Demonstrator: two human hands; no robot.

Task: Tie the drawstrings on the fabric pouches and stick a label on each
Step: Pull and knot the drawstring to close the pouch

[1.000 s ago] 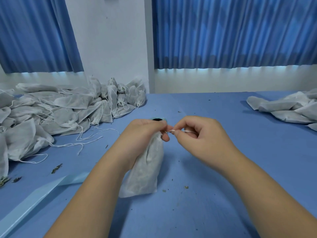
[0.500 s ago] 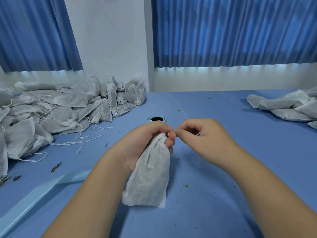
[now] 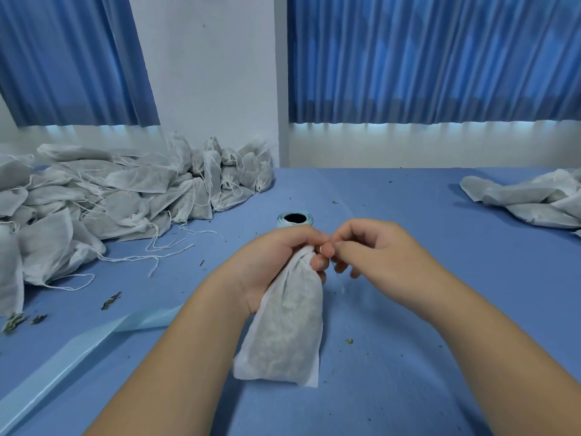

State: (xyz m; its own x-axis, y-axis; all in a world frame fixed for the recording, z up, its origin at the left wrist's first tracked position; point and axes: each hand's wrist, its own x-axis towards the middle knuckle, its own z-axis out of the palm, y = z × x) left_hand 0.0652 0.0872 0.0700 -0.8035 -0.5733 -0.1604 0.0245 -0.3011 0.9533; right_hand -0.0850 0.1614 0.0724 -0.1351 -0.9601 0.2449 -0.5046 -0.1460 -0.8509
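1 pouch [image 3: 283,325] in L hand [image 3: 276,256], 1 roll [image 3: 295,218]

Bare arms, bare hands.
The left hand [image 3: 276,256] and right hand [image 3: 377,253] were uncovered, both forearms [image 3: 176,357] bare as far as showed, fingernails cut short.

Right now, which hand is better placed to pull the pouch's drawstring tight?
Right. The right hand pinches the drawstring at the neck of the pouch, free to pull away; the left hand grips that neck, steadying it.
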